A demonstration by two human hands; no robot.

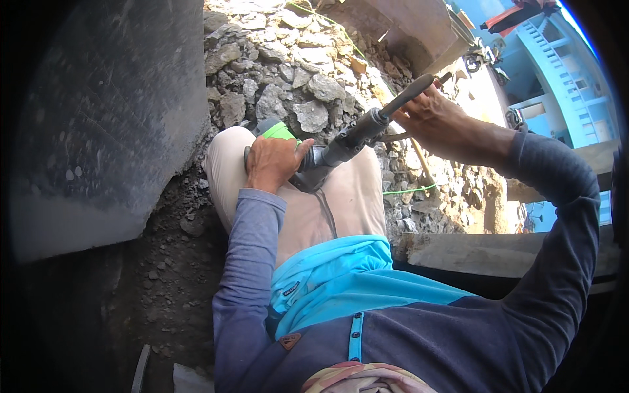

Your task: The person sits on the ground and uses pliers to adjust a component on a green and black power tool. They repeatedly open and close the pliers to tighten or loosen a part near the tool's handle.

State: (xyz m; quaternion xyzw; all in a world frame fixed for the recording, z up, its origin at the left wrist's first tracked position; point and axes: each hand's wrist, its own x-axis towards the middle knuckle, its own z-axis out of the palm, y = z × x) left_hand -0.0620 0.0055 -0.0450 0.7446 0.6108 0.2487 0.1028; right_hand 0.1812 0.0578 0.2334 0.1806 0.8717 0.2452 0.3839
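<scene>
A power hammer, with a green and black housing and a dark metal barrel, lies at a slant across my thighs. My left hand is closed around its body beside the green housing; the part under the palm is hidden. From the barrel a dark rod like a chisel bit points up to the right. Curled behind the rod's far end is my right hand, gripping it with bent fingers that it partly hides. The bare wrist and raised forearm reach in from the right.
Broken rock and concrete rubble covers the ground ahead. A large dark slab stands close on the left. To the right lies a concrete beam. A green cord runs over the stones. A blue building rises beyond.
</scene>
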